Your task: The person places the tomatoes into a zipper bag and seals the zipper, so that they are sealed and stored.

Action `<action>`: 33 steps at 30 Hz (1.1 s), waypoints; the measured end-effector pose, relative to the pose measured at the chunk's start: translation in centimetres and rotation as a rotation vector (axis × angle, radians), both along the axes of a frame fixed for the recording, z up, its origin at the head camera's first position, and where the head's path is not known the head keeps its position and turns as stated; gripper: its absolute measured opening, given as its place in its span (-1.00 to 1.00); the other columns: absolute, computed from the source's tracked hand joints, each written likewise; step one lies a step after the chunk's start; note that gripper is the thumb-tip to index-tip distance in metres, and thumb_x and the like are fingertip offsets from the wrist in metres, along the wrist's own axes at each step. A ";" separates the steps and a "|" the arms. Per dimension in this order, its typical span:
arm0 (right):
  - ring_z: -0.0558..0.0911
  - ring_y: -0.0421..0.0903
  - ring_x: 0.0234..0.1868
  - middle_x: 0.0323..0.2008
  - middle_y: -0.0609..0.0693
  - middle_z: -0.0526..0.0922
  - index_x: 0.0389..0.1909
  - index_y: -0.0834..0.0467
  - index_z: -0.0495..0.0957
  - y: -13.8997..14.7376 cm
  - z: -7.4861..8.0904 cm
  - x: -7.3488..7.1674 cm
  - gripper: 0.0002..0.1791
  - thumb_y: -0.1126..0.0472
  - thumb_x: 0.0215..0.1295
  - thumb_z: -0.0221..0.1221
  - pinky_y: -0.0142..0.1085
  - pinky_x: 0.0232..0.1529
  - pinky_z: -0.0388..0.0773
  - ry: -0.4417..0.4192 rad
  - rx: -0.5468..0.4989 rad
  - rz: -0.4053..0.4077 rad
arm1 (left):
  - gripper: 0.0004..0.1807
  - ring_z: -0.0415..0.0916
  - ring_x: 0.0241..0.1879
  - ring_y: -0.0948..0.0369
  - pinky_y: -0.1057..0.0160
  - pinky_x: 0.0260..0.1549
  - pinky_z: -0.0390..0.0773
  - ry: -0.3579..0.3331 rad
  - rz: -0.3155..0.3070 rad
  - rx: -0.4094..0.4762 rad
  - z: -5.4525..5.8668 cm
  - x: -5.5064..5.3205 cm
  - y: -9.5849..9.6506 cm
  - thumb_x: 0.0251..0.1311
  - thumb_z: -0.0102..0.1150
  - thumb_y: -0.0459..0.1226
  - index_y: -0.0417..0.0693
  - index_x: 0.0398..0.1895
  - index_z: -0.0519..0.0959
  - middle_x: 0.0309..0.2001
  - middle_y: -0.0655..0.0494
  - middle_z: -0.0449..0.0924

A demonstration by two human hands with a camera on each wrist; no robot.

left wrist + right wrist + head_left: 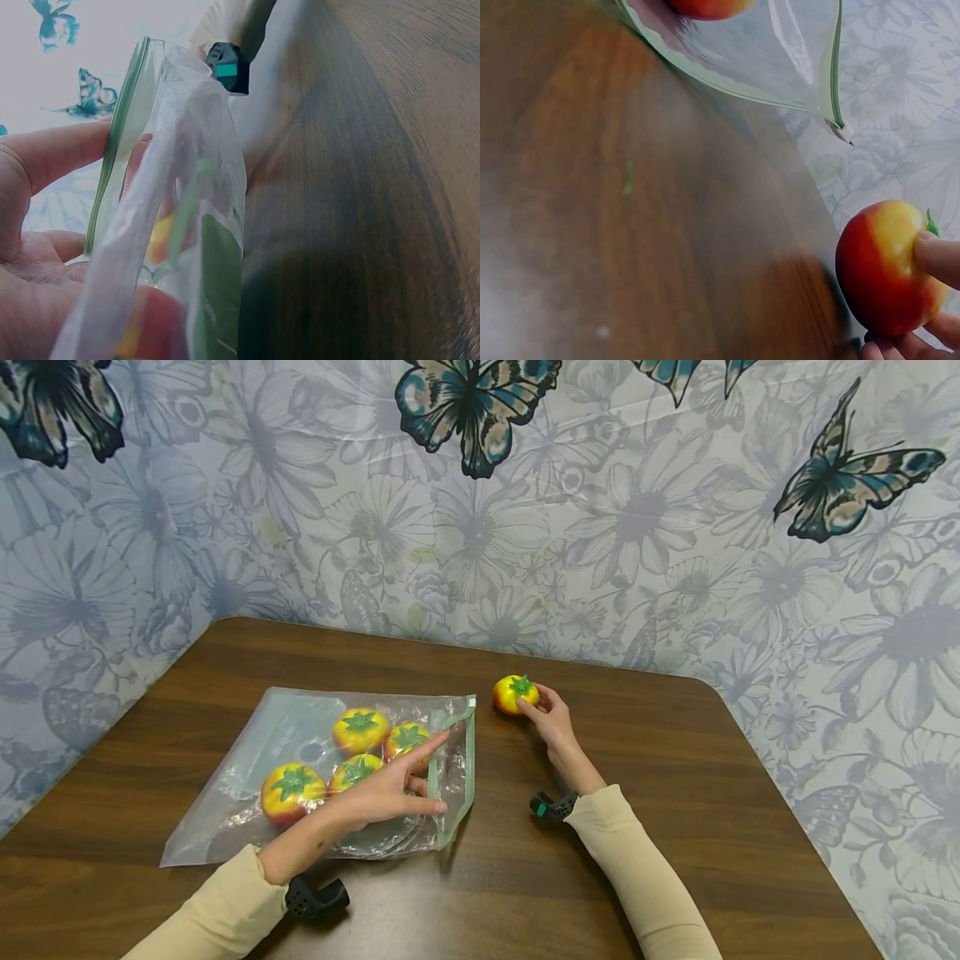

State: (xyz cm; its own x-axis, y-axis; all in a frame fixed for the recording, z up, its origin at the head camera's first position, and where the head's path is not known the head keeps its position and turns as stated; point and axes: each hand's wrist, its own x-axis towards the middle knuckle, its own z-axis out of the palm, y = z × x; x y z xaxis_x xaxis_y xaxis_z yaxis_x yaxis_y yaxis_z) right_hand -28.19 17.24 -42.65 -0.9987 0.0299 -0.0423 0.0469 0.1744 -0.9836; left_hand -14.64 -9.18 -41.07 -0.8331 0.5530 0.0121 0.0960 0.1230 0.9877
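Note:
My right hand [551,718] grips a yellow-and-red tomato [512,695] with a green leafy top, right of the bag. Up close in the right wrist view, thumb and fingertips sit on the sides of this tomato [889,270]. A clear zip bag [247,760] with a green-edged mouth lies on its side, the mouth facing right. Inside it are several similar tomatoes [360,729]. My left hand [375,797] lies over the bag, index finger and thumb stretched apart at the mouth. In the left wrist view, fingers touch the green zip edge [112,165] and the mouth gapes.
The brown wooden table [510,893] carries everything. Behind it hangs a floral cloth [480,543] with butterflies, close along the far edge. Each wrist wears a black band, one of them the right wristband [553,807].

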 end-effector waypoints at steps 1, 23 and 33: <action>0.31 0.06 0.20 0.21 0.21 0.30 0.30 0.27 0.23 0.1 0.0 0.1 -0.38 0.23 0.26 0.21 -0.18 0.17 0.27 -0.002 0.003 0.002 | 0.02 0.42 -0.37 0.14 0.30 -0.48 0.46 0.000 -0.001 0.000 0.0 0.0 0.0 0.07 0.33 -0.37 0.09 0.49 -0.11 0.46 -0.01 -0.26; 0.41 0.08 0.12 0.12 0.21 0.40 0.27 0.26 0.29 1.1 0.5 4.3 -0.41 0.23 0.24 0.23 -0.14 0.12 0.33 -0.001 0.062 0.111 | 0.01 0.39 -0.40 0.17 0.32 -0.53 0.43 -0.003 0.004 -0.015 0.1 -0.1 -0.2 0.06 0.34 -0.35 0.09 0.49 -0.09 0.45 -0.01 -0.22; 0.44 0.08 0.09 0.09 0.19 0.45 0.26 0.22 0.33 0.1 1.1 6.7 -0.42 0.18 0.24 0.24 -0.16 0.09 0.37 0.025 0.105 0.210 | 0.02 0.40 -0.40 0.15 0.30 -0.51 0.45 -0.015 0.002 -0.021 0.2 -0.3 -0.3 0.06 0.34 -0.36 0.11 0.49 -0.10 0.46 -0.01 -0.24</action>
State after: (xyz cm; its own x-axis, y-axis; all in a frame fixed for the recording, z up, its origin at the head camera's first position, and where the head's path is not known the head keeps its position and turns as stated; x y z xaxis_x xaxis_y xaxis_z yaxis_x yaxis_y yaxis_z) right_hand -21.50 17.37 -41.52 -0.9841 -0.1759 -0.0253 -0.0251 0.2789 -0.9600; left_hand -14.90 -9.44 -40.85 -0.8342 0.5514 -0.0121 0.0807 0.1438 0.9863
